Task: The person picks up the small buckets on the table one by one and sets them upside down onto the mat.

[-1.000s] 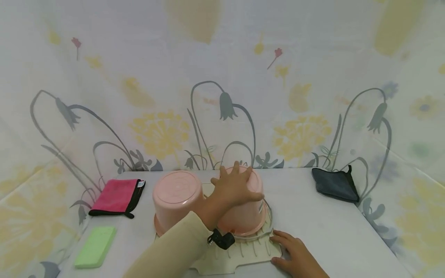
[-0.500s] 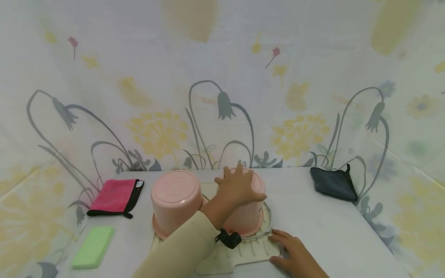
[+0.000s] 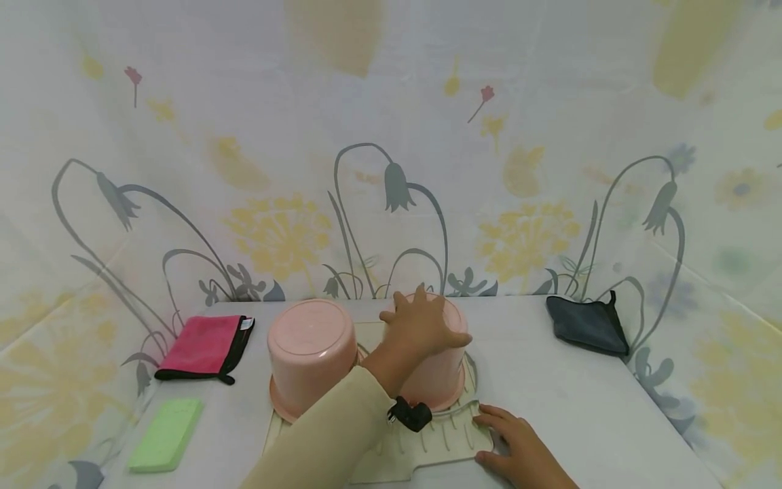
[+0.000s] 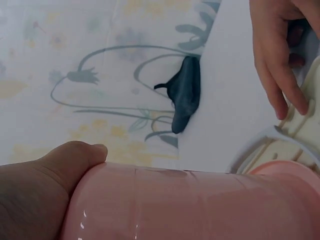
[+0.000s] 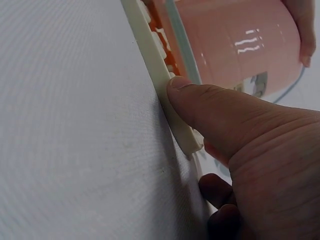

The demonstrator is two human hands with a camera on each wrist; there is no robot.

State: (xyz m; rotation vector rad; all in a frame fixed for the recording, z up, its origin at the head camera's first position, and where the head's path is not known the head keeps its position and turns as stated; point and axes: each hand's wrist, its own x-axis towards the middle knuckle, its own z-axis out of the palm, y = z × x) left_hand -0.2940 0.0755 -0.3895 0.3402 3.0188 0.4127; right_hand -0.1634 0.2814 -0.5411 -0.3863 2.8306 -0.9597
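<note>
In the head view, a pink bucket (image 3: pixel 435 373) stands upside down on a cream ridged drainboard (image 3: pixel 442 441). My left hand (image 3: pixel 421 329) grips its upturned base from above, fingers spread across it and thumb over the right edge. The left wrist view shows that thumb (image 4: pixel 82 152) against the bucket's side. A grey handle (image 3: pixel 461 407) lies around the rim. My right hand (image 3: pixel 519 441) holds the drainboard's right front corner; in the right wrist view its thumb (image 5: pixel 200 97) presses the board's edge. A second upside-down pink bucket (image 3: pixel 311 360) stands left, partly behind my left sleeve.
A pink cloth with black trim (image 3: pixel 204 346) lies at the back left, with a green sponge-like block (image 3: pixel 166 435) in front of it. At the back right is a dark folded cloth (image 3: pixel 586 324). A flower-printed sheet (image 3: pixel 391 224) hangs behind the white table (image 3: pixel 568 401).
My left hand, forearm and the gripped bucket have shifted slightly to the right. The right hand stays at the drainboard's corner, and the left bucket has not moved.
</note>
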